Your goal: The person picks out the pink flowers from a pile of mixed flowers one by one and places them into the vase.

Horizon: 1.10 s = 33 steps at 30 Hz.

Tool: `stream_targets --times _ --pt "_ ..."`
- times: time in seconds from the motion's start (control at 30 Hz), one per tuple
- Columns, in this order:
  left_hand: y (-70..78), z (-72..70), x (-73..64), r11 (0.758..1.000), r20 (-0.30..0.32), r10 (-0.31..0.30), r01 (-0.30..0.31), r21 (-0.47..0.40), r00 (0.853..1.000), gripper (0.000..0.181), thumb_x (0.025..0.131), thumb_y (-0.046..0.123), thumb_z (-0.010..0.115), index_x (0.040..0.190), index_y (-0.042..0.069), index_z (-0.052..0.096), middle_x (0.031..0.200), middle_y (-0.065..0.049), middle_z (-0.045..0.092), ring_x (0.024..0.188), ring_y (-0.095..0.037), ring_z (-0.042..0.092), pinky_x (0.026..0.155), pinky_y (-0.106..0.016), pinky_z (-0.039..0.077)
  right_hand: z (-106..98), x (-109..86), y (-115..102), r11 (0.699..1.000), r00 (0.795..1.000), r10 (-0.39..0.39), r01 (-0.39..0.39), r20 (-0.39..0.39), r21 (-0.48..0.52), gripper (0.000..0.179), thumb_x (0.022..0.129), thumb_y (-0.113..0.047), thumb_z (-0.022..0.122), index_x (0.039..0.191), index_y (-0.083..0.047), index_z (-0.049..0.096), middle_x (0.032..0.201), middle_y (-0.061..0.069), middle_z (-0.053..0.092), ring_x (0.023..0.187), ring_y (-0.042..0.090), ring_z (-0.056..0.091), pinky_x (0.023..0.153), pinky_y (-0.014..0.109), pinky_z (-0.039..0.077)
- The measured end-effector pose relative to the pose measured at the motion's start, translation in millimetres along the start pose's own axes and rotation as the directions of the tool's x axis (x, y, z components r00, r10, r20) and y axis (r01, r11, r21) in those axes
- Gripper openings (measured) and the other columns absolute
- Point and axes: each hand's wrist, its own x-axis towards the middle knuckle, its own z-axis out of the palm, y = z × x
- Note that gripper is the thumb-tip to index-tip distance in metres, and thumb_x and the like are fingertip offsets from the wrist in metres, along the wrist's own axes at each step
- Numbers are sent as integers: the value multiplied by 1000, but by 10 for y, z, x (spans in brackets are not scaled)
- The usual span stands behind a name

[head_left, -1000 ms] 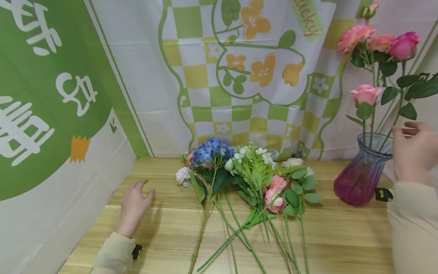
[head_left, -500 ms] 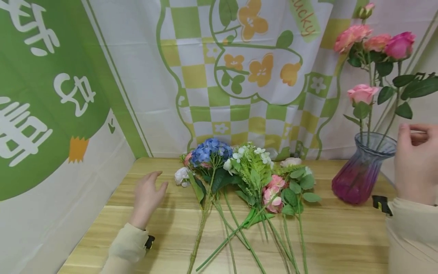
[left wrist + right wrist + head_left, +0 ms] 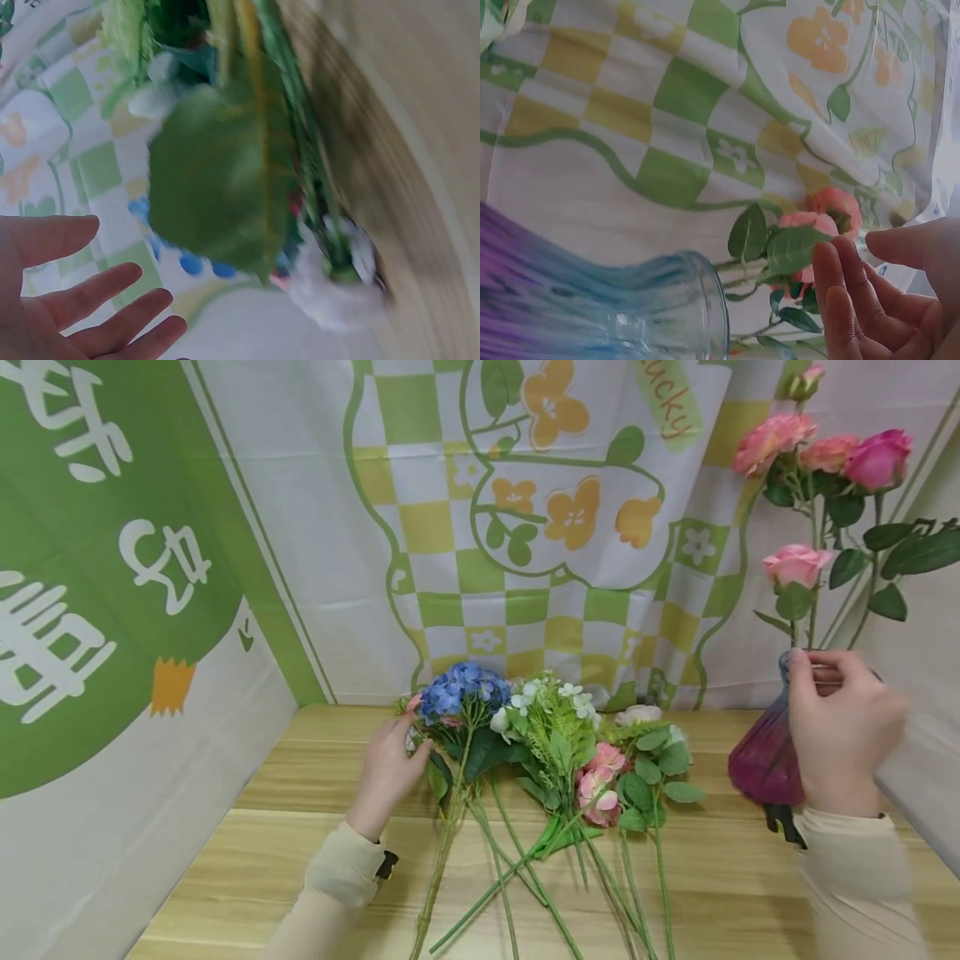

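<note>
Purple vase (image 3: 765, 762) holds pink roses (image 3: 797, 566); right fingers (image 3: 857, 291) and thumb apart near rim (image 3: 719, 300); left fingers (image 3: 105, 286) spread.

From here, the vase (image 3: 763, 762) at the frame's right looks like glossy glass; across the bottom, a smooth, wood-grained tabletop (image 3: 300, 793); above, creased cloth backdrop (image 3: 442, 527); mid-frame, a matt, cloth-like blue flower (image 3: 465, 689).

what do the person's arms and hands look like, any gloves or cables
The left sleeve and right sleeve are plain beige. The left grip and right grip are bare hands, ungloved. A left black fitting and a right black fitting show beside the sleeves, too small to identify. No cables are visible.
</note>
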Motion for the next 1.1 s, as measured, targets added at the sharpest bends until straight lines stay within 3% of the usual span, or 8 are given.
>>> stream_targets --times 0.07,0.13,0.3,0.37,0.53,0.73,0.97,1.1 --pt "93 40 15 1000 0 25 -25 1 1000 41 88 21 66 124 2 59 123 -21 59 113 -38 54 94 -55 42 29 -28 -19 1000 1000 2 -2 17 17 41 92 -39 55 101 -3 72 89 20 72 55 -29 27 54 11 23" --pt "178 88 24 999 6 42 -42 -9 999 39 88 20 66 123 3 60 123 -20 59 113 -37 54 94 -54 42 65 -49 -24 999 999 16 -18 43 38 40 92 -40 55 101 -5 72 79 6 73 53 -28 30 54 9 25" --pt "390 242 12 996 30 79 -78 -38 996 34 88 17 67 119 5 62 121 -17 59 113 -37 54 94 -52 43 169 -130 -24 999 994 20 -24 111 39 43 92 -46 53 102 -10 72 78 0 73 52 -26 33 51 11 28" --pt "475 310 -8 994 45 101 -99 -47 994 32 87 16 68 117 6 64 118 -16 60 111 -36 54 93 -51 44 214 -173 -40 1000 992 5 -8 127 28 43 92 -47 52 102 -11 73 86 10 74 52 -27 31 50 12 28" --pt "692 457 -74 984 112 161 -151 -95 981 25 87 14 68 111 9 67 112 -13 62 106 -32 54 88 -47 46 327 -266 -89 999 990 -30 23 136 48 42 92 -46 53 96 -11 74 81 9 74 50 -26 30 48 16 29" --pt "939 624 -118 969 180 244 -234 -79 953 20 88 16 66 107 9 69 109 -10 64 101 -29 55 84 -44 46 424 -365 -142 998 977 -11 -4 212 66 43 93 -47 51 98 -11 73 81 9 73 47 -20 36 44 18 32" --pt "1161 789 -185 934 228 348 -356 -3 909 14 87 18 69 99 12 72 97 -4 67 93 -23 58 83 -39 48 503 -452 -167 999 947 -6 -8 321 40 45 94 -48 48 100 -11 72 83 8 74 60 23 63 45 32 40" --pt "1303 874 -196 906 263 403 -423 22 877 11 86 19 69 95 15 74 93 -1 67 91 -20 57 84 -36 48 522 -475 -195 1000 932 -4 -7 362 29 46 95 -48 46 102 -11 71 85 9 73 67 31 65 47 37 43"
